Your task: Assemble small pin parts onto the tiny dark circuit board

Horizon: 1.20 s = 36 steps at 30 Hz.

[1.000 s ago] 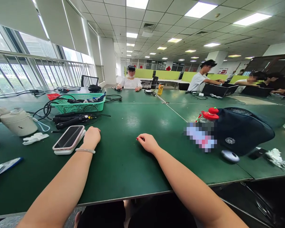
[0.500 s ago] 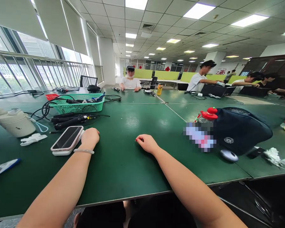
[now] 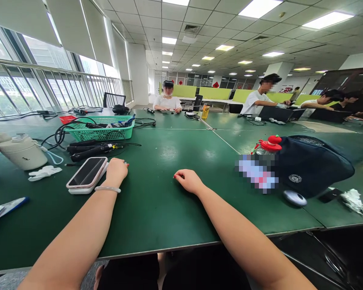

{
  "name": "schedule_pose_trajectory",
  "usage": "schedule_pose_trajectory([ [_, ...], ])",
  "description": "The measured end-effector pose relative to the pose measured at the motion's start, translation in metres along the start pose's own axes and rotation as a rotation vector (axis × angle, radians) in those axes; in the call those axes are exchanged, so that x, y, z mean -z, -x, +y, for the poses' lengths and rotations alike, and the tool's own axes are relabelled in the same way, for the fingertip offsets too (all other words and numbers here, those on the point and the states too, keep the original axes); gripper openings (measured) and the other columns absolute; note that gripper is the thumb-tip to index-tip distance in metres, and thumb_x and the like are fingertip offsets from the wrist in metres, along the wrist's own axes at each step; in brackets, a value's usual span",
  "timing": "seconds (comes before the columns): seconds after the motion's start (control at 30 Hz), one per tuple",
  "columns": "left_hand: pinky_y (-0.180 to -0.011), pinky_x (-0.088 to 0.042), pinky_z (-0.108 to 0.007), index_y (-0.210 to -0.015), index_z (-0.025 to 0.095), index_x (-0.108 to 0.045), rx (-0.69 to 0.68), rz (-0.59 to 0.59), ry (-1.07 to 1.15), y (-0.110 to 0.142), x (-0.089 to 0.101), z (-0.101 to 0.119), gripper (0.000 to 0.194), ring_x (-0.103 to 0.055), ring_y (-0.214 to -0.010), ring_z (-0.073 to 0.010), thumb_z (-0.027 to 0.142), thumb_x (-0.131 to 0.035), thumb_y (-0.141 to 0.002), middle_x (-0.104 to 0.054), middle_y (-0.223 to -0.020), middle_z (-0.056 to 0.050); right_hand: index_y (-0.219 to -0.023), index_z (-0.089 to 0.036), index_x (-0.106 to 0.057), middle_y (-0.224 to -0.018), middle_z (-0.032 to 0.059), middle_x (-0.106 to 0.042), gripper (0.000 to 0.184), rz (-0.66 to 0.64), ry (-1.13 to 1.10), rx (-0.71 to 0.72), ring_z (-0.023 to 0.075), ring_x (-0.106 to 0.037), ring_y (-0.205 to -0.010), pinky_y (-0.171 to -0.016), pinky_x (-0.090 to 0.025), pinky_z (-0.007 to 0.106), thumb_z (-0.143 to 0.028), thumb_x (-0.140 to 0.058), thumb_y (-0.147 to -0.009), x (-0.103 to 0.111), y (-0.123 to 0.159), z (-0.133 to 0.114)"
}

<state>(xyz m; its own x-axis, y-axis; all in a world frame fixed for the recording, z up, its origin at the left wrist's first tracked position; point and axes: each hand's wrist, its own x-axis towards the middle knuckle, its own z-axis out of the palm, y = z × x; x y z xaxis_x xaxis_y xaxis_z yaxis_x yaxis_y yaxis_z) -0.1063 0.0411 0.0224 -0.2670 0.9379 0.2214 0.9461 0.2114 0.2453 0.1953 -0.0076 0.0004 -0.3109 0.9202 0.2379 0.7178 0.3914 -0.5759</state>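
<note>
My left hand (image 3: 117,172) rests on the green table (image 3: 157,209), fingers curled in. A pale bangle (image 3: 108,189) circles its wrist. Red nails and a small pale spot show at its right edge; what the fingers hold, if anything, is hidden. Close against its left side lies a phone (image 3: 88,172) with a pink edge, on top of a white flat object (image 3: 80,191). My right hand (image 3: 189,180) also rests on the table, loosely closed, a red thumbnail pointing left. Nothing shows in its fingers. Bare table separates the two hands.
Left: a green basket (image 3: 105,133) of cables, black handles (image 3: 89,153), a cream bottle (image 3: 26,152), white gloves (image 3: 44,173). Right: a dark bag (image 3: 317,165), a red-capped bottle (image 3: 269,147), a mouse (image 3: 295,198), crumpled tissue (image 3: 353,201). Several people sit or stand beyond.
The view has shifted slightly. My left hand has turned a little, showing more of its red nails; my right hand stays put. The hands of the person across have moved.
</note>
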Motion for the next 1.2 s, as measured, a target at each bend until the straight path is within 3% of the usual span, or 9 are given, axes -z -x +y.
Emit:
schedule_pose_trajectory([
  [0.2,-0.083,-0.044,-0.037,-0.109,0.012,-0.055,0.013,-0.084,0.027,0.004,-0.004,0.003,0.03,-0.057,-0.103,-0.0302,0.027,-0.041,-0.086,-0.064,-0.104,-0.018,-0.084,-0.022,-0.069,-0.08,0.0008,-0.068,0.025,-0.019,0.021,0.006,0.0126,-0.057,-0.071,-0.065,-0.04,0.024,-0.033,-0.046,-0.085,0.0,0.001,-0.001],
  [0.37,-0.091,-0.038,-0.043,-0.108,0.01,-0.05,0.016,-0.149,0.037,0.009,-0.011,0.009,0.027,-0.044,-0.12,-0.0357,0.021,-0.041,-0.085,-0.06,-0.11,-0.022,-0.086,-0.023,-0.069,-0.081,0.0005,-0.067,0.025,-0.039,0.037,-0.014,0.0129,-0.057,-0.072,-0.065,-0.04,0.025,-0.034,-0.046,-0.085,0.001,0.003,-0.004],
  [0.5,-0.091,-0.037,-0.043,-0.106,0.01,-0.048,-0.049,-0.187,0.072,0.017,-0.011,0.024,0.024,-0.044,-0.119,-0.0349,0.02,-0.039,-0.086,-0.059,-0.108,-0.023,-0.087,-0.024,-0.068,-0.082,0.0009,-0.067,0.024,-0.058,0.065,-0.015,0.0128,-0.057,-0.072,-0.065,-0.04,0.024,-0.032,-0.046,-0.085,0.001,0.004,-0.008],
  [0.6,-0.086,-0.04,-0.038,-0.104,0.013,-0.047,-0.17,-0.228,0.134,0.031,-0.008,0.043,0.022,-0.054,-0.106,-0.0289,0.025,-0.038,-0.087,-0.06,-0.105,-0.019,-0.086,-0.023,-0.068,-0.082,0.0011,-0.067,0.022,-0.066,0.084,-0.009,0.0125,-0.057,-0.072,-0.065,-0.04,0.024,-0.031,-0.047,-0.085,0.001,0.003,-0.01],
  [0.73,-0.074,-0.044,-0.026,-0.097,0.021,-0.047,-0.408,-0.344,0.272,0.061,-0.003,0.073,0.017,-0.06,-0.081,-0.0168,0.033,-0.039,-0.088,-0.064,-0.09,-0.004,-0.093,-0.024,-0.067,-0.077,-0.0004,-0.064,0.019,-0.099,0.098,-0.011,0.011,-0.055,-0.068,-0.062,-0.038,0.023,-0.033,-0.053,-0.082,0.001,0.002,-0.01],
  [0.8,-0.073,-0.043,-0.027,-0.093,0.021,-0.046,-0.63,-0.414,0.447,0.077,0.0,0.085,0.014,-0.058,-0.08,-0.0163,0.031,-0.04,-0.086,-0.063,-0.091,-0.003,-0.101,-0.025,-0.064,-0.075,-0.0013,-0.063,0.024,-0.109,0.112,-0.001,0.0103,-0.054,-0.065,-0.06,-0.036,0.022,-0.033,-0.058,-0.08,0.001,0.002,-0.01],
  [0.87,-0.074,-0.043,-0.028,-0.089,0.022,-0.046,-0.712,-0.445,0.536,0.089,0.003,0.091,0.013,-0.057,-0.079,-0.0166,0.032,-0.039,-0.085,-0.062,-0.091,-0.003,-0.106,-0.025,-0.062,-0.075,-0.0013,-0.061,0.029,-0.113,0.135,0.011,0.0103,-0.053,-0.064,-0.057,-0.034,0.022,-0.033,-0.06,-0.079,0.0,0.002,-0.01],
  [1.07,-0.074,-0.044,-0.03,-0.082,0.021,-0.046,-0.672,-0.532,0.621,0.093,0.005,0.091,0.017,-0.055,-0.077,-0.0168,0.038,-0.042,-0.084,-0.061,-0.085,-0.002,-0.119,-0.023,-0.055,-0.088,0.0022,-0.06,0.043,-0.037,0.176,0.034,0.0136,-0.056,-0.078,-0.068,-0.041,0.025,-0.035,-0.061,-0.078,-0.006,0.003,-0.009],
  [1.2,-0.09,-0.042,-0.035,-0.081,0.021,-0.042,-0.583,-0.589,0.974,0.086,-0.001,0.09,0.025,-0.055,-0.106,-0.0199,0.046,-0.047,-0.083,-0.059,-0.113,-0.01,-0.115,-0.024,-0.059,-0.098,0.0039,-0.059,0.041,-0.054,0.184,0.027,0.0146,-0.058,-0.084,-0.075,-0.043,0.026,-0.039,-0.063,-0.077,-0.006,0.002,-0.008],
])
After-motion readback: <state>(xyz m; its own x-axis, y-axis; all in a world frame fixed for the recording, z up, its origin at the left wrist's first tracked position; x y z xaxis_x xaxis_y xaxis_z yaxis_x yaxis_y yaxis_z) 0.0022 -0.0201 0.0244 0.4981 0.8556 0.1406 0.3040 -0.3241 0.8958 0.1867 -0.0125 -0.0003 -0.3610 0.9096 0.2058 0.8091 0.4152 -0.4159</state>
